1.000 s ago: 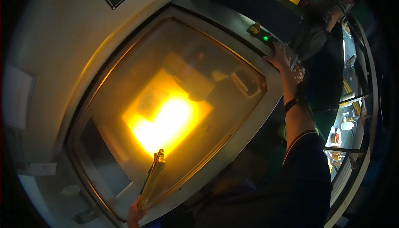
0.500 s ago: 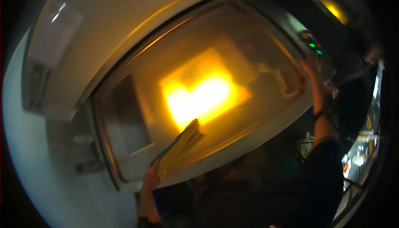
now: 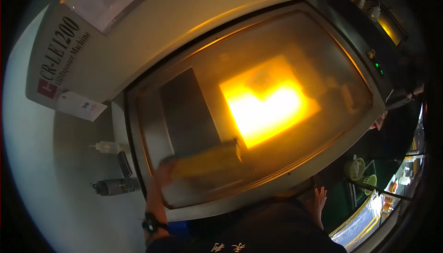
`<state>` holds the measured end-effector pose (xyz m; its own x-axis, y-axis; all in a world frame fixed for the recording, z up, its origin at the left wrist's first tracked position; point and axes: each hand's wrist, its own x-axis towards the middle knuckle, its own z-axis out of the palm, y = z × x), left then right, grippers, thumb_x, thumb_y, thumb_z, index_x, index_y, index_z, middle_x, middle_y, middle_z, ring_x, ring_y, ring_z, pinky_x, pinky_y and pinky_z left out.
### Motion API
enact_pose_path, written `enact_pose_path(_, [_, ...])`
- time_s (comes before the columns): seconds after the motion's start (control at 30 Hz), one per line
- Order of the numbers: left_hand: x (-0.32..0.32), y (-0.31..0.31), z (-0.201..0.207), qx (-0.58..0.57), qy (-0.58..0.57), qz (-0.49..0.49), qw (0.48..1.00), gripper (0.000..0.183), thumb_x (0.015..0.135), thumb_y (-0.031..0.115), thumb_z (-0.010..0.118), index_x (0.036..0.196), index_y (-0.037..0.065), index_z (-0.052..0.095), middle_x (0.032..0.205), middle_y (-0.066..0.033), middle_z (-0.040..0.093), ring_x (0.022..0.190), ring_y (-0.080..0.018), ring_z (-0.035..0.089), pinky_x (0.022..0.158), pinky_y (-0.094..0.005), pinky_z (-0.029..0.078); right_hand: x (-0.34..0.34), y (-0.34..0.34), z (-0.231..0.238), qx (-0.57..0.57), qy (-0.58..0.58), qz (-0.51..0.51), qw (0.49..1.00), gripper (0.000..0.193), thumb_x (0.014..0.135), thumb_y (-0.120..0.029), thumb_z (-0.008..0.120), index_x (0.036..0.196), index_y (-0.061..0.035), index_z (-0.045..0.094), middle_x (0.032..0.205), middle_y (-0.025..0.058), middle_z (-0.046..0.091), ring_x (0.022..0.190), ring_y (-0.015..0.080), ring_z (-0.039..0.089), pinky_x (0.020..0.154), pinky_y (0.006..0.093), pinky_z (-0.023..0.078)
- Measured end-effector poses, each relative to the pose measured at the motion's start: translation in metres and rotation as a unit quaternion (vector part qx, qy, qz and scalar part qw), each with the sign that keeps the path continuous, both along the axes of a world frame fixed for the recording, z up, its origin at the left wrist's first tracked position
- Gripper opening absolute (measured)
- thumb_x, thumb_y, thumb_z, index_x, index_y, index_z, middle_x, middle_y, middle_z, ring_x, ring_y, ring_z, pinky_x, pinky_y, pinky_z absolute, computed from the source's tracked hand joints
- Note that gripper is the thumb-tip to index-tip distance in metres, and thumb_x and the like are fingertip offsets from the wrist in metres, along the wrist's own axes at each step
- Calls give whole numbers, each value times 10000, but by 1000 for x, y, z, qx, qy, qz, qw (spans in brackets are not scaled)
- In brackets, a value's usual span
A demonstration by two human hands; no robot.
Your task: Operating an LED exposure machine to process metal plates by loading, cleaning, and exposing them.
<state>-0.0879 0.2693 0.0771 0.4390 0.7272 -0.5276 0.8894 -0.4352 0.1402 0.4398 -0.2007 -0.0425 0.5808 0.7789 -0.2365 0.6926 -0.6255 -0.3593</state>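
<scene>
In my left hand [image 3: 166, 172] is a long, flat yellowish piece [image 3: 207, 160], blurred by motion; its exact kind does not show. It extends to the right over the near left part of the exposure machine's glass bed [image 3: 286, 158], overlapping the lower end of a dark rectangular sheet [image 3: 189, 112]. Beyond its tip, a bright yellow-lit rectangle [image 3: 267, 110] glows with a darker patch at its upper edge. My right hand [image 3: 319, 202] is empty, fingers stretched out, low beside my body near the bed's front edge.
The machine's pale raised lid [image 3: 161, 40] leans behind the bed. At left are a white bottle [image 3: 108, 147] and a grey bottle [image 3: 113, 187]. Green lights [image 3: 377, 65] glow on the right panel. Greenish round containers [image 3: 356, 169] stand at lower right; another person's hand [image 3: 417, 91] shows far right.
My right hand has come down from the control panel to beside my body. My left hand has swung the yellowish piece flatter over the bed. The whole view has shifted.
</scene>
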Motion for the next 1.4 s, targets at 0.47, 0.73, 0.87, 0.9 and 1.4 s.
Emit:
enact_pose_path(0.47, [129,187,-22,90,-72,208,971,710,788,87,611,1460,161,392,1335,-167,576,1236,-374,545,998,-518,477,-48,131,101,147,-24,97,984,756,884,-369,621,1487,-26,321,1536,241,305,1441,443,247,1159,557,222])
enact_pose_path(0.73, [113,-50,33,-125,-95,63,986,712,809,67,594,1480,147,370,1361,-163,559,1289,-416,487,1017,-523,444,-43,233,175,133,-28,320,938,879,808,-410,740,1501,-79,313,1542,236,291,1454,431,220,1164,547,221])
enact_pose_path(0.87, [131,-131,36,-137,-55,86,985,674,863,209,632,1484,167,372,1537,-24,394,1385,-391,385,1025,-665,380,-44,269,180,2,-47,493,869,907,719,-335,824,1474,-141,361,1524,184,329,1433,441,244,1125,566,296])
enact_pose_path(0.9, [134,-143,25,-141,-51,115,982,674,863,209,632,1484,167,372,1537,-24,394,1385,-391,385,1025,-665,380,-45,277,168,12,-71,483,873,856,703,-263,826,1446,-149,416,1453,146,424,1373,395,365,1083,547,358])
enact_pose_path(1.4, [301,-256,1,103,-31,212,971,939,778,206,735,1555,229,206,1622,18,218,1420,-410,312,930,-746,376,83,313,140,175,-44,571,801,494,718,18,662,1192,-123,660,1243,134,591,1152,349,582,923,450,512])
